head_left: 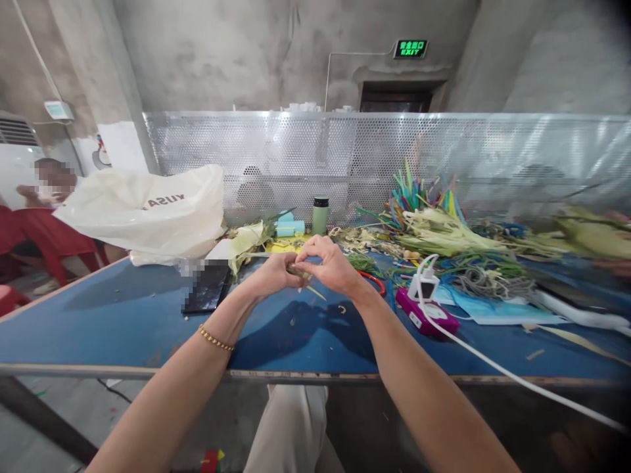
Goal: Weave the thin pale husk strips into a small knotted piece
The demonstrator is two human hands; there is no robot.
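A small husk piece [297, 270] is held up between the two hands, above the middle of the blue table [142, 322]. It is pinched by the thumb and fingers of the left hand [277, 273], and the right hand [331, 264] is brought against it from the other side, fingers bent; whether it is gripped by the right fingertips too cannot be told. The hands are close together, and a shadow is cast by them on the table. A gold bracelet [215, 338] is worn on the left wrist.

Just beyond the hands, a yellow sheet [286, 246] is partly hidden, with turquoise rolls [290, 228] and a green flask [320, 215] set behind it. To the left, a black tablet [204, 290] is laid flat, and a white bag [148, 211] is propped near the far edge. To the right, husks [444, 231] are heaped before coloured stems [411, 197]. Nearer, a white charger [422, 289] is plugged into a purple socket box [428, 315], beside which a blue mask [507, 311] and grey cord [493, 284] are spread.

The table is backed by a perforated screen [280, 151], above which an exit sign [411, 48] is mounted. At far left, a person [55, 182] is seen by red chairs [56, 236]
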